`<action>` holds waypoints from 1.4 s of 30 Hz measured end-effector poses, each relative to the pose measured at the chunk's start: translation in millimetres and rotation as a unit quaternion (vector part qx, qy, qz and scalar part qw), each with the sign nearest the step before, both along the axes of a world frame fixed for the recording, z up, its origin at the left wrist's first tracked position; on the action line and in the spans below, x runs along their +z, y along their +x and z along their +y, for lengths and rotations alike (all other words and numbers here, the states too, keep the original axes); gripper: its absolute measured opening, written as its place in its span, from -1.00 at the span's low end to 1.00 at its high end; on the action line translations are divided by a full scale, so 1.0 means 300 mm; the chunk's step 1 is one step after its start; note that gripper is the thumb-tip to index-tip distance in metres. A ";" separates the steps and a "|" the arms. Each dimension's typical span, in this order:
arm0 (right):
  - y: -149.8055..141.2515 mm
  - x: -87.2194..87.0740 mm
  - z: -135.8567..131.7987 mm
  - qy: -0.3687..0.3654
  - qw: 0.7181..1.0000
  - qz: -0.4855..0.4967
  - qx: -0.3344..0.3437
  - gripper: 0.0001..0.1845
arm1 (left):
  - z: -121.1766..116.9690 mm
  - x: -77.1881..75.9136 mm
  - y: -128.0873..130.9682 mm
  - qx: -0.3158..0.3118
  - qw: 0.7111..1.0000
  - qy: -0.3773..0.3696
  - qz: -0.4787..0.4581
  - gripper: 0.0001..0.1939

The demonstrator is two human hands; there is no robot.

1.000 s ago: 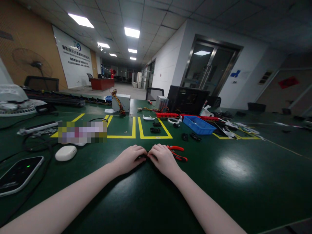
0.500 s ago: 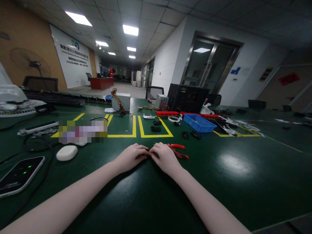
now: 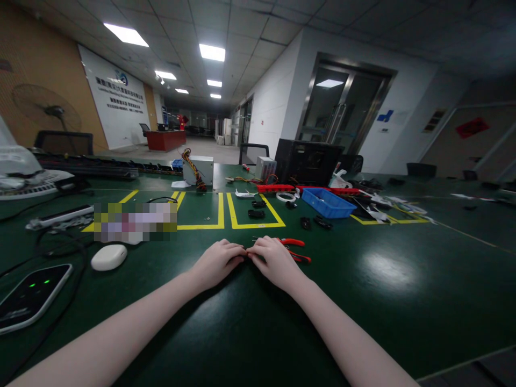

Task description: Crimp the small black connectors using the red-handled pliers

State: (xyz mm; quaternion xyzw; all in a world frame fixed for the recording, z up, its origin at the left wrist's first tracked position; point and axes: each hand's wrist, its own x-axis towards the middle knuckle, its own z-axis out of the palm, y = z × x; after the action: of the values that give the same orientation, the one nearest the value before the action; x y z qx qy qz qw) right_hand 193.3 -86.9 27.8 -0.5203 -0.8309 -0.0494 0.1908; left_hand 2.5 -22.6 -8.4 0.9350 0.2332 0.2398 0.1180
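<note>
Presently, left hand [image 3: 220, 262]: fingers curled narrow, tips close to the right's; I cannot tell whether they hold anything.
Right hand [image 3: 273, 262]: fingers likewise curled; any contents hidden from me.
Red-handled pliers [image 3: 293, 242]: on green table [image 3: 250, 328], partly behind right hand.

This is a company office with a bench for computer-hardware work: the white sign wall [image 3: 119, 102] bears a logo and Chinese lettering, near a reddish-brown reception desk [image 3: 166, 141], under recessed ceiling light panels [image 3: 212, 52]. The green worktable [image 3: 423, 301], marked with yellow tape [image 3: 258, 227], carries a PC power supply [image 3: 205, 171], red-handled pliers [image 3: 293, 242] and a blue parts tray [image 3: 338, 210].
</note>
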 end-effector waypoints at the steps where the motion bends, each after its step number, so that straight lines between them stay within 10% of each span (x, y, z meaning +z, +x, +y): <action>1: 0.002 0.000 0.001 -0.002 1.000 -0.002 0.003 -0.84 | 0.001 0.000 0.000 -0.001 1.000 0.000 0.000 -0.80; 21: -0.019 -0.043 0.020 -0.021 0.990 0.141 0.015 -0.92 | 0.030 -0.014 -0.003 -0.022 0.993 -0.073 -0.087 -0.88; 42: -0.059 -0.057 0.009 0.067 0.995 0.047 0.056 -0.70 | 0.053 0.003 -0.001 -0.004 0.950 -0.272 -0.154 -0.85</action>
State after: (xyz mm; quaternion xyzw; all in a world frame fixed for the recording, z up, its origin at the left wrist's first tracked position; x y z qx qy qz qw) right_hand 175.6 -84.1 10.9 -0.4603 -0.8438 -0.0696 0.2669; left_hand 2.1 -6.6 -7.5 0.8201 0.2649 0.3081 0.4029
